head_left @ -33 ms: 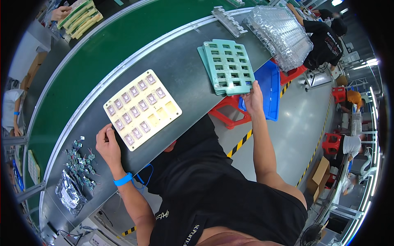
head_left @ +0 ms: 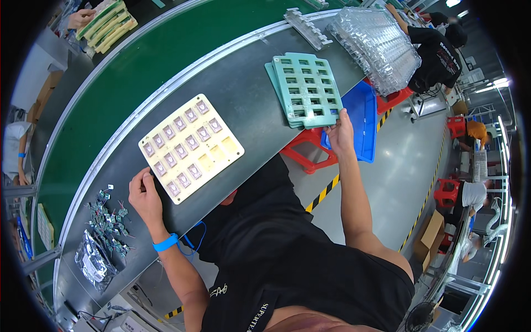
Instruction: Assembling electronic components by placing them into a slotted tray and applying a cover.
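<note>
My right hand [head_left: 341,133] grips the near right corner of a green tray [head_left: 306,82], thumb on top. The tray has rows of rectangular openings and lies on a similar green tray that shows along its left edge. A cream tray [head_left: 211,139] rests on the dark bench to the left. Small pinkish-grey rectangular pieces [head_left: 189,142] fill most of its pockets; a few pockets at its right side are bare. Beside that tray's left edge, my left hand [head_left: 145,195] rests with curled fingers; whatever is inside them, if anything, is hidden.
Small wired circuit boards [head_left: 109,221] lie piled on the bench's left end by a silvery bag [head_left: 94,263]. Clear plastic trays [head_left: 376,50] are stacked at far right. A blue bin [head_left: 360,124] and red stool [head_left: 310,155] stand beyond the bench edge. A green conveyor [head_left: 166,55] runs behind.
</note>
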`<action>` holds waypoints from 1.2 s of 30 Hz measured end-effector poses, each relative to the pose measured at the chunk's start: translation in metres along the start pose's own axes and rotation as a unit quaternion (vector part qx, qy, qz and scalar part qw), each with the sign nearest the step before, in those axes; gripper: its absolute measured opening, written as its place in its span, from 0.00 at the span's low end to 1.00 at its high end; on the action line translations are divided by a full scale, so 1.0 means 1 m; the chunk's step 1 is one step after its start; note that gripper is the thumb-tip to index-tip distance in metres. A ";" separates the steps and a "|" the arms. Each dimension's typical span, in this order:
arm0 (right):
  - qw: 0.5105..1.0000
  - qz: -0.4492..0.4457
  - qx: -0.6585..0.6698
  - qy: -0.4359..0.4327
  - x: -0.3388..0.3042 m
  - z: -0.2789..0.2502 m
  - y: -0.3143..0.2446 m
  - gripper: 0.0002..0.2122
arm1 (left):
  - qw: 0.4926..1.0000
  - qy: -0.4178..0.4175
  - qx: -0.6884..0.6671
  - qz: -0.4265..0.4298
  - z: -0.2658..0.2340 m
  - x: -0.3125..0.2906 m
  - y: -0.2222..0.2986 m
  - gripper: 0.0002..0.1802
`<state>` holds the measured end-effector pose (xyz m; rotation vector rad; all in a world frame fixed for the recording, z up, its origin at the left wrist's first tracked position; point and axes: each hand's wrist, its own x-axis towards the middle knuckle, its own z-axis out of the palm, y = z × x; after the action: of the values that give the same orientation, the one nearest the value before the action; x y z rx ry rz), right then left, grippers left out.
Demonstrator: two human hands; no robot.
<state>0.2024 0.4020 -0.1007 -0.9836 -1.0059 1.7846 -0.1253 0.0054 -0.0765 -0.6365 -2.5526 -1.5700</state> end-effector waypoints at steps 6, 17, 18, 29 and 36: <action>0.998 0.004 -0.058 0.011 -0.013 0.007 -0.004 0.19 | 1.000 -0.006 0.012 -0.011 -0.003 -0.001 -0.005 0.10; 0.999 0.033 0.025 -0.002 -0.011 0.014 -0.010 0.17 | 1.000 -0.012 0.022 -0.015 -0.001 0.000 -0.001 0.11; 0.999 0.012 0.030 0.002 -0.012 0.022 -0.016 0.16 | 1.000 -0.010 0.021 -0.019 -0.001 0.000 -0.002 0.11; 0.872 -0.333 -0.358 -0.020 -0.017 0.102 -0.079 0.11 | 1.000 0.011 0.009 0.005 -0.001 0.000 0.002 0.10; 0.733 -0.402 -0.508 -0.207 -0.078 0.130 -0.042 0.31 | 1.000 0.006 0.019 0.018 -0.002 0.000 0.005 0.09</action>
<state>0.1244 0.3126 0.0029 -0.5092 -2.3780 0.6058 -0.1234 0.0058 -0.0719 -0.6617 -2.5414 -1.5065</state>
